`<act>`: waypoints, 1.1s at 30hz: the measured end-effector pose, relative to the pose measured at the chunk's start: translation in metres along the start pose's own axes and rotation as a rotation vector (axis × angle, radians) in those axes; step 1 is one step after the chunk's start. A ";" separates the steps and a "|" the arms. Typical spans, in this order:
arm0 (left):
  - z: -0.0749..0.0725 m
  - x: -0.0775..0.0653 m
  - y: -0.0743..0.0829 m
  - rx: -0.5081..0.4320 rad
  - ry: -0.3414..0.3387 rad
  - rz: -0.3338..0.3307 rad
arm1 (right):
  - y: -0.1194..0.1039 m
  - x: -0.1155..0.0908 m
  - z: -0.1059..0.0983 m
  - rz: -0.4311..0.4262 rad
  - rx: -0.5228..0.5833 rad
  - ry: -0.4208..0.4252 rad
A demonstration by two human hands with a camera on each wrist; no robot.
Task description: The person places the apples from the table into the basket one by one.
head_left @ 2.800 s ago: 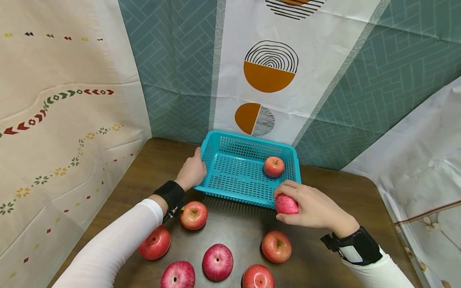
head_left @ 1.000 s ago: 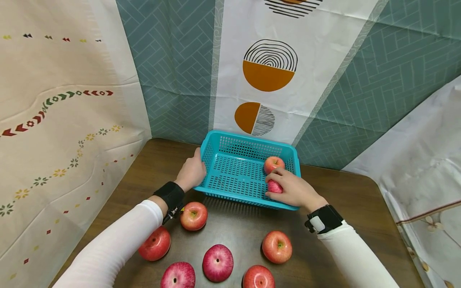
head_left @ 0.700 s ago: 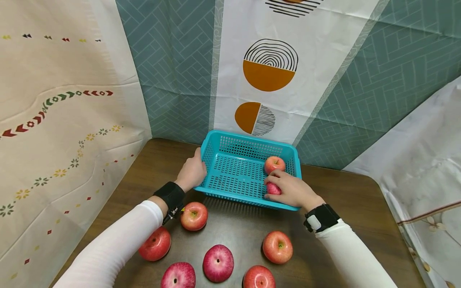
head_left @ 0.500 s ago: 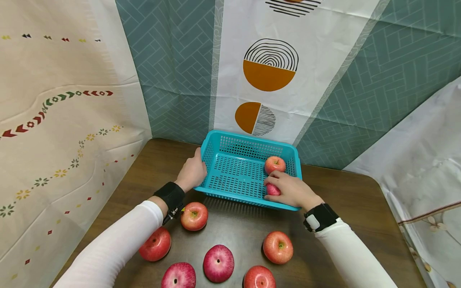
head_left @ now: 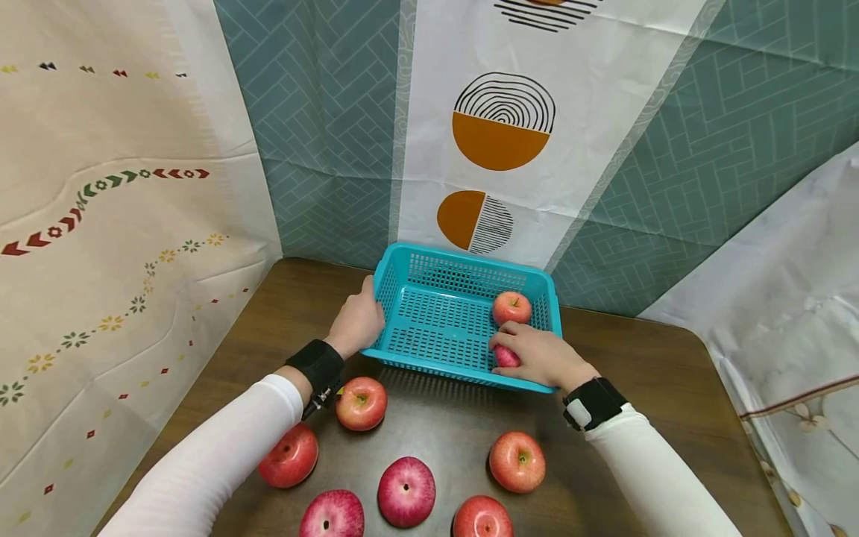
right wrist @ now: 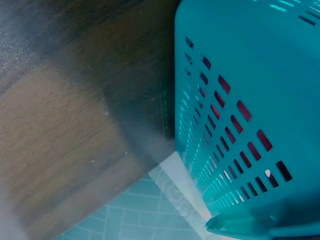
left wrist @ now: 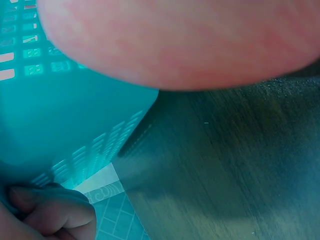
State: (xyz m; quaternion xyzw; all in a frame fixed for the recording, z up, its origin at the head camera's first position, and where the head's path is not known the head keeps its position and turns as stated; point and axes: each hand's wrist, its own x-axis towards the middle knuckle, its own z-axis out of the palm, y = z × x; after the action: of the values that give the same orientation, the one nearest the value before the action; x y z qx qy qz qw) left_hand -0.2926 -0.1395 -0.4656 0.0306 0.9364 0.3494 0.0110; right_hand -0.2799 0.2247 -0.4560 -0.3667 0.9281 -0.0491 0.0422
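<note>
A turquoise plastic basket (head_left: 443,365) with slotted walls stands at the back of the table. At its left end, my left hand (head_left: 357,319) grips the rim; the left wrist view shows curled fingers (left wrist: 62,215) at the basket's edge. My right hand (head_left: 540,354) reaches over the front right part of the basket and holds a dark pink apple (head_left: 506,356) low inside it. Just behind that sits a lighter red apple (head_left: 511,308) in the back right corner. In the right wrist view the basket wall (right wrist: 240,90) hides the hand, and pink shows through the slots.
Several apples lie on the dark table in front of the basket, among them a red-yellow apple (head_left: 362,403), a dark pink apple (head_left: 406,491) and another red-yellow apple (head_left: 517,462). A red apple (head_left: 290,455) is partly behind the left sleeve. A patterned cloth (head_left: 496,149) hangs behind the basket.
My right hand has carried the dark pink apple from the basket's front edge down into it, then slid slightly left and forward. The left hand stays on the rim.
</note>
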 end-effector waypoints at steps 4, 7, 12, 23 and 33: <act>-0.002 0.000 0.001 0.005 -0.004 -0.005 | 0.001 0.001 0.001 -0.013 -0.011 -0.008; -0.003 0.000 0.002 0.012 -0.007 -0.009 | 0.002 0.001 0.003 -0.013 -0.020 -0.020; -0.003 0.000 0.001 0.017 -0.010 -0.005 | -0.001 0.001 0.002 0.009 -0.015 -0.045; -0.001 -0.001 0.000 0.009 -0.006 -0.001 | -0.004 0.000 0.001 0.021 -0.023 -0.062; -0.001 -0.001 -0.001 0.003 -0.007 -0.003 | -0.003 0.002 0.003 0.033 -0.034 -0.079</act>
State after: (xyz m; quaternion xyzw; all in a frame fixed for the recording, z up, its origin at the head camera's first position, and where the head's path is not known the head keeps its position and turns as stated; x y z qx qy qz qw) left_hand -0.2919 -0.1410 -0.4654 0.0303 0.9369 0.3480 0.0147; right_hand -0.2791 0.2207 -0.4591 -0.3535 0.9324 -0.0182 0.0733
